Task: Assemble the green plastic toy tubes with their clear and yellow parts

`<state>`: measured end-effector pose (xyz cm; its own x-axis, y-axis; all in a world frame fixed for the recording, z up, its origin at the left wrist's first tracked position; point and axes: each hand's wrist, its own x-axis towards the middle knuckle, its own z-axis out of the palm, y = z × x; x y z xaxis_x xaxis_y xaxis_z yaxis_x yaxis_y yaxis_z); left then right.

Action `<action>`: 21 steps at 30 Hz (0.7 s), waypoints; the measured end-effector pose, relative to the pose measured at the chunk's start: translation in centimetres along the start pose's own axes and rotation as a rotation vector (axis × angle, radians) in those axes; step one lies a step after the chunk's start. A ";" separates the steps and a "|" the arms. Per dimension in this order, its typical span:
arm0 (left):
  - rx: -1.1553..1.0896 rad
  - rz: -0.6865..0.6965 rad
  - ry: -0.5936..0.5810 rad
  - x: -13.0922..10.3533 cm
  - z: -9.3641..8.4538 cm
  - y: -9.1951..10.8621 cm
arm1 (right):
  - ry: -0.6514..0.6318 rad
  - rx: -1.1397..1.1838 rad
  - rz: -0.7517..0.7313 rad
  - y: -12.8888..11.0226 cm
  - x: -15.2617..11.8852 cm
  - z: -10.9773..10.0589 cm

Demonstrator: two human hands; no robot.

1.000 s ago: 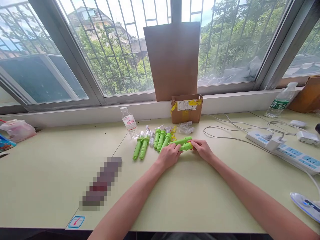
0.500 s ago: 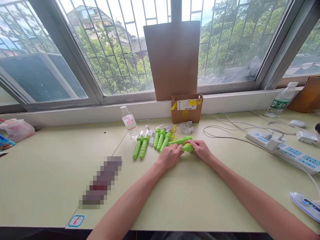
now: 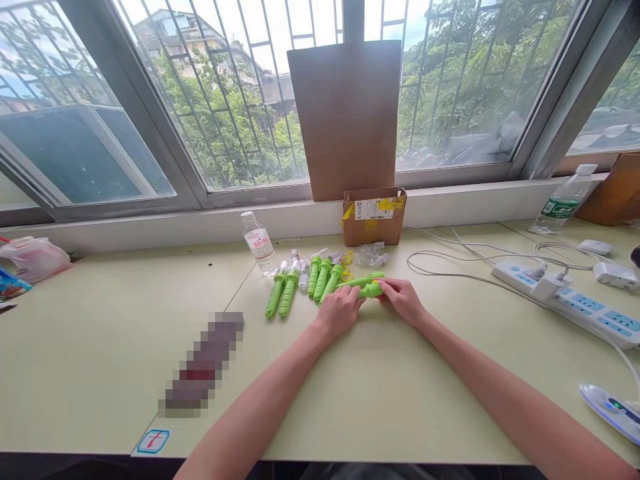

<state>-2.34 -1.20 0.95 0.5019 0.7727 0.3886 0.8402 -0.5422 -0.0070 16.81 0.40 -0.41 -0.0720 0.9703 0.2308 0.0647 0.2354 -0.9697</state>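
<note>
My left hand [image 3: 339, 311] and my right hand [image 3: 404, 299] both grip one short green plastic handle piece [image 3: 371, 291] just above the pale green table [image 3: 380, 387]. Right behind it lies another long green handle [image 3: 361, 280]. To the left, several green handles with clear tips [image 3: 300, 283] lie side by side. A small heap of clear plastic parts [image 3: 371, 254] and yellow rings [image 3: 347, 259] sits behind them.
A small open cardboard box [image 3: 374, 217] stands by the window ledge under an upright cardboard sheet [image 3: 347, 113]. A water bottle [image 3: 258, 243] stands to the left, another bottle [image 3: 563, 200] far right. A power strip [image 3: 580, 303] with white cables lies at right; a pink bag [image 3: 34, 258] at far left.
The green piece between my hands has shifted slightly left and its yellow end is now covered by my right fingers. My hands have closed in a little.
</note>
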 end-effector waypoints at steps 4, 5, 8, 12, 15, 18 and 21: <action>-0.010 -0.013 0.003 0.0 0.0 0.0 | 0.002 0.076 -0.010 0.0 -0.1 0.2; -0.013 -0.012 0.002 0.0 0.0 0.0 | 0.003 0.078 -0.009 0.0 -0.1 0.2; -0.019 0.001 -0.004 0.0 0.0 -0.1 | 0.024 -0.037 -0.008 -0.2 -0.3 0.2; -0.019 0.035 -0.016 -0.1 0.0 -0.2 | 0.078 -0.339 -0.150 -0.3 -0.4 -0.1; -0.009 0.055 -0.019 -0.2 0.1 -0.1 | 0.080 -0.520 -0.257 -0.2 -0.4 -0.3; -0.002 0.066 -0.015 -0.2 0.2 -0.1 | 0.100 -0.644 -0.285 -0.2 -0.4 -0.4; 0.002 0.058 -0.011 -0.1 0.2 -0.1 | 0.103 -0.623 -0.243 -0.1 -0.4 -0.5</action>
<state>-2.49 -1.16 0.74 0.5517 0.7438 0.3773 0.8102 -0.5853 -0.0309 17.30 0.06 -0.33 -0.0639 0.8791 0.4723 0.6223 0.4051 -0.6698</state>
